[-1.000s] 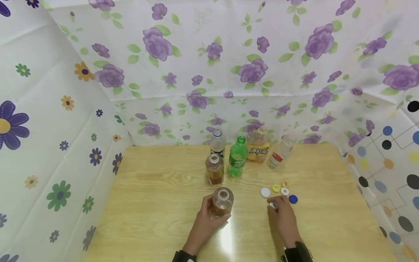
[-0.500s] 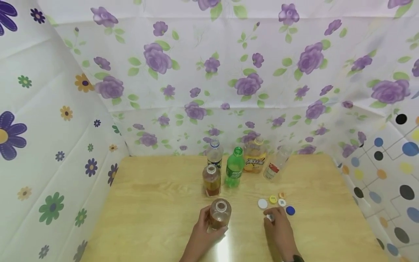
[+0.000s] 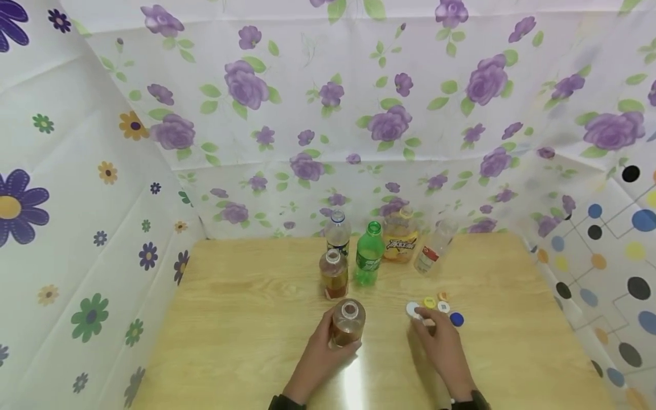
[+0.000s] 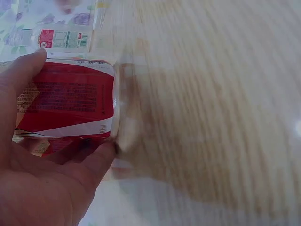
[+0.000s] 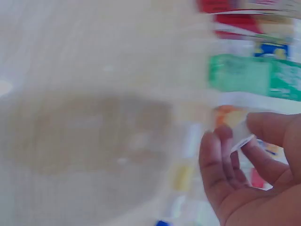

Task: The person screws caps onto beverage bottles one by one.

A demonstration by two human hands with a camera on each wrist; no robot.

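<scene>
My left hand (image 3: 320, 354) is wrapped around a clear plastic bottle (image 3: 349, 323) with amber-tinted contents or label, upright and uncapped. In the left wrist view that bottle's red and white label (image 4: 66, 96) lies between thumb and fingers. My right hand (image 3: 442, 341) pinches a small white bottle cap (image 5: 241, 135) between thumb and fingers, lifted off the table in the right wrist view. Close by its fingertips in the head view, another white cap (image 3: 412, 309) lies on the table. Yellow (image 3: 429, 302), orange (image 3: 443, 296), white (image 3: 443, 307) and blue (image 3: 456, 319) caps lie beyond and beside the right hand.
Behind the held bottle stand a similar amber bottle (image 3: 334, 276), a blue-rimmed clear bottle (image 3: 337, 230), a green bottle (image 3: 369, 256), a yellow-labelled bottle (image 3: 401, 239) and a clear red-labelled bottle (image 3: 433, 250). Flowered cloth (image 3: 287, 125) walls the table's back.
My right hand, pinching the white cap, has risen and shifted slightly left toward the white cap on the table. The left hand keeps its hold on the bottle. The head view tilted a little.
</scene>
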